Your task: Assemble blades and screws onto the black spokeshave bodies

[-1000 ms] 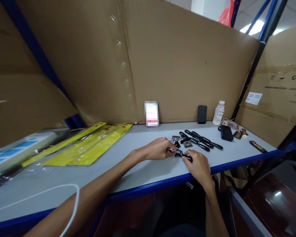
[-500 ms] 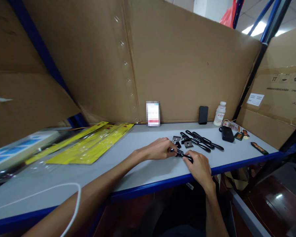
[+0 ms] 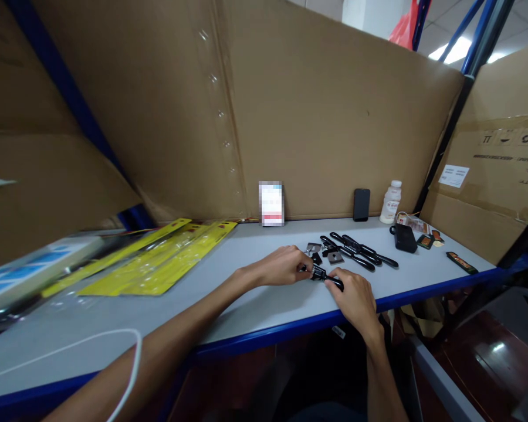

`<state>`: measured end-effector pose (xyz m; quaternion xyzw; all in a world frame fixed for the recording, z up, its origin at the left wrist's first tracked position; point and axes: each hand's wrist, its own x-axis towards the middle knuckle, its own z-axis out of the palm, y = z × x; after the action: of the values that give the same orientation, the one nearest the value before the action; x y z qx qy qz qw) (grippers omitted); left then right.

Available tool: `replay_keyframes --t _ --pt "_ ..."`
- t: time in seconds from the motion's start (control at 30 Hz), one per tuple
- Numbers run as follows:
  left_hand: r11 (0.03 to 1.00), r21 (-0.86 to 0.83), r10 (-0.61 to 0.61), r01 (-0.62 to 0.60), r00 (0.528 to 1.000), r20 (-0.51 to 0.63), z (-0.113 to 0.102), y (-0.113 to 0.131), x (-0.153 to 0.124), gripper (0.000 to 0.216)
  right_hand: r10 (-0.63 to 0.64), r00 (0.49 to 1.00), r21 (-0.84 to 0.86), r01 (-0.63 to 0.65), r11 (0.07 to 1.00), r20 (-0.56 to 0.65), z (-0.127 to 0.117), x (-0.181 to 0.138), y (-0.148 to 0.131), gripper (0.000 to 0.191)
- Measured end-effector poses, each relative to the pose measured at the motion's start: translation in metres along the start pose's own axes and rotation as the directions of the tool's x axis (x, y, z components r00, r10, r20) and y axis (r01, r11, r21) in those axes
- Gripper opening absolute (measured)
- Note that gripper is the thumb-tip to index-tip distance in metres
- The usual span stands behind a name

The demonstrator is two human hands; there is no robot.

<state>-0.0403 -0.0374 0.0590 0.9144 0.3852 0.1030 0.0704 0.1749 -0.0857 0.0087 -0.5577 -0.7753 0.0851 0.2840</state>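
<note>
A black spokeshave point(image 3: 319, 273) lies between my hands, low over the front part of the table. My right hand point(image 3: 355, 294) is closed on its right handle, with thumb and fingers along the grip. At the other end, my left hand point(image 3: 287, 265) pinches it near the middle body; the fingertips hide the left handle. Just behind the hands lie small grey metal plates point(image 3: 335, 258) and a small black part point(image 3: 317, 258). Several more black spokeshaves point(image 3: 359, 252) lie in a loose pile to the right of these parts.
Yellow blister cards point(image 3: 167, 266) and a blue-white box point(image 3: 35, 264) cover the table's left. A phone with a lit screen point(image 3: 271, 204), a dark phone point(image 3: 361, 204) and a bottle point(image 3: 391, 202) stand along the cardboard wall point(image 3: 317, 129). A white cable point(image 3: 137, 351) crosses my left forearm.
The spokeshave's middle body looks slightly turned between my hands, and my left fingers have shifted a little on it. My right hand keeps its grip. The camera view has moved slightly.
</note>
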Motion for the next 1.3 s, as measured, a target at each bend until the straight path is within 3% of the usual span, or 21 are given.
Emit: replay_keyframes --t 0.37,0.63,0.77,1.13,1.3 --pt "0.99 -0.14 0.03 -0.032 0.999 -0.015 -0.001 -0.002 0.001 0.025 0.007 1.0 -0.009 -0.007 1.0 0.014 -0.001 0.0 0.0 0.017" --pt "0.988 0.154 -0.009 0.015 0.999 -0.038 0.007 -0.002 0.0 0.022 0.015 1.0 -0.006 -0.015 1.0 0.021 0.0 0.001 0.0 0.016" --pt "0.986 0.156 -0.057 0.061 0.998 -0.034 0.014 -0.002 0.003 0.031 0.007 1.0 -0.007 -0.007 1.0 0.013 -0.001 0.0 0.0 0.015" --pt "0.961 0.253 -0.108 0.116 0.993 -0.045 0.028 0.015 0.006 0.029 -0.005 1.0 -0.033 0.006 0.999 0.02 -0.001 0.0 -0.001 0.014" --pt "0.96 0.24 -0.142 0.147 0.989 -0.039 0.036 0.009 0.004 0.024 0.05 0.999 -0.116 -0.048 0.992 0.016 0.0 0.001 -0.004 0.013"
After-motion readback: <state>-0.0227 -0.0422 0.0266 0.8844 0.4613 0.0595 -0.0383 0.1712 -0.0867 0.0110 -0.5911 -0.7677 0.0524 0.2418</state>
